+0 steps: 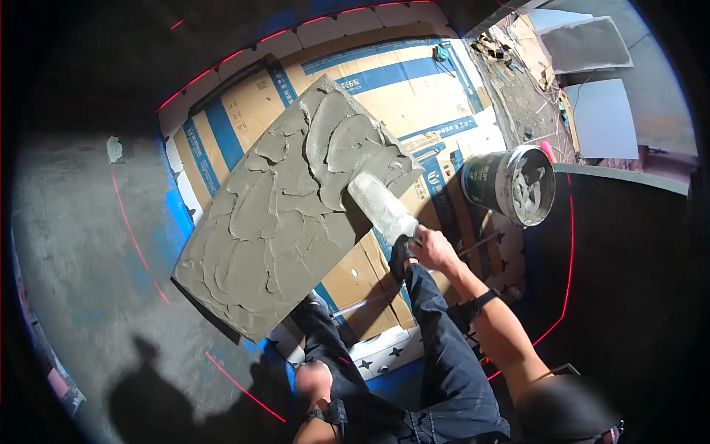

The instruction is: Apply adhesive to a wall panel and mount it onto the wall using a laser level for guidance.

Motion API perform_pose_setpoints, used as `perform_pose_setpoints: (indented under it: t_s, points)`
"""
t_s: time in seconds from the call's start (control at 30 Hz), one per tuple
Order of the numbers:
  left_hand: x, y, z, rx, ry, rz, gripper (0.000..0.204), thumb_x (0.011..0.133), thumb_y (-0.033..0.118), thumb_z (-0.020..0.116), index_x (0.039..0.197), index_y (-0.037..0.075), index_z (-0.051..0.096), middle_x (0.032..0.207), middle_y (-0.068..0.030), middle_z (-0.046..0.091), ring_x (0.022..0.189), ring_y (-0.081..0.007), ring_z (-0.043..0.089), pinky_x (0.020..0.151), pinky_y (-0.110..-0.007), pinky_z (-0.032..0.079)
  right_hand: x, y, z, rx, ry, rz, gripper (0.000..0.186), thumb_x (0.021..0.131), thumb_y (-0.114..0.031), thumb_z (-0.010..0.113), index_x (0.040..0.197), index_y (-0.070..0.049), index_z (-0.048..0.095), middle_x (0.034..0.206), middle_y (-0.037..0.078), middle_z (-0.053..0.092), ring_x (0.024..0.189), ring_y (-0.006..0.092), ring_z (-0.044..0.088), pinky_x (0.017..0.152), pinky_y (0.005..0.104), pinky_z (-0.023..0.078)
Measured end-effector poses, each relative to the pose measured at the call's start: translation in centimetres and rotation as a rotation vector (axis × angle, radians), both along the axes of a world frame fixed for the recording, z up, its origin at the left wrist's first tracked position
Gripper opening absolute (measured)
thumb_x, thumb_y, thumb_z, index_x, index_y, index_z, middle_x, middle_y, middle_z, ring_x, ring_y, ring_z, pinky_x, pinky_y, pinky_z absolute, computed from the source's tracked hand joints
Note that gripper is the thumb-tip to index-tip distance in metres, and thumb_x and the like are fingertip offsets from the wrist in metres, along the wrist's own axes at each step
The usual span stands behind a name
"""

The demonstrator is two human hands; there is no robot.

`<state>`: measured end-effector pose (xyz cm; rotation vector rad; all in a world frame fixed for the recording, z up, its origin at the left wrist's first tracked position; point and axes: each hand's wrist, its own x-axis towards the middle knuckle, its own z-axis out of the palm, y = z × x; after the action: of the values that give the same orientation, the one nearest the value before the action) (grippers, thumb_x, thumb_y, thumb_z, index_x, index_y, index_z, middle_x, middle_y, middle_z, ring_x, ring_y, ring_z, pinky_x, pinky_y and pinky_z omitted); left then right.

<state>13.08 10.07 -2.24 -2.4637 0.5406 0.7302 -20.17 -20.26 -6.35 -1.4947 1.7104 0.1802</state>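
My right hand (pixel 435 248) is closed around the handle end of a flat metal trowel (pixel 381 207), its blade smeared with grey mortar. The blade's tip lies against the right side of a large rectangular slab (pixel 237 329) whose face is thickly coated in wet grey mortar (pixel 288 207). Ridges and swirls run all over that coat, deepest toward the slab's far end. Low down beside my left leg is my left hand (pixel 314 381), away from the slab. It is blurred, and its fingers cannot be made out.
Flattened cardboard (pixel 392 96) with blue printed bands covers the floor beneath the slab. To the right stands a tilted bucket (pixel 492 181) with grey mortar inside. Debris (pixel 510 55) and leaning boards (pixel 603 118) occupy the far right. Red laser lines cross the dark walls (pixel 81 214).
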Motion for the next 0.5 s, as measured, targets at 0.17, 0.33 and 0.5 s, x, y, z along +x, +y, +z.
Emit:
perform_pose_setpoints:
  t_s: [0.17, 0.33, 0.5]
  points:
    - [-0.3, -1.6, 1.0, 0.021, 0.067, 0.036, 0.037, 0.084, 0.029, 0.066, 0.104, 0.0, 0.074, 0.109, -0.025, 0.072, 0.106, -0.0423, 0.069, 0.096, -0.049, 0.053, 2.0, 4.2, 1.5, -0.07, 0.242, -0.262, 0.032, 0.092, -0.03, 0.063, 0.1, 0.0, 0.062, 0.081, 0.024, 0.073, 0.083, 0.0436, 0.072, 0.079, 0.0521, 0.057]
    - [0.2, -0.6, 0.6, -0.006, 0.045, -0.026, 0.033, 0.083, 0.029, 0.065, 0.096, 0.001, 0.073, 0.108, -0.0213, 0.072, 0.102, -0.0404, 0.069, 0.094, -0.048, 0.053, 10.6, 9.9, -1.9, 0.034, -0.221, -0.34, 0.039, 0.095, -0.033, 0.061, 0.107, 0.003, 0.062, 0.092, 0.033, 0.069, 0.092, 0.0492, 0.069, 0.081, 0.0529, 0.055]
    - [0.7, -0.4, 0.0, -0.003, 0.018, 0.014, 0.033, 0.083, 0.03, 0.065, 0.097, 0.001, 0.073, 0.108, -0.019, 0.071, 0.102, -0.0395, 0.069, 0.093, -0.048, 0.053, 11.4, 5.4, -0.4, 0.065, 0.11, 0.273, 0.027, 0.092, -0.026, 0.062, 0.103, -0.002, 0.057, 0.089, 0.029, 0.071, 0.084, 0.0422, 0.073, 0.074, 0.0528, 0.058]
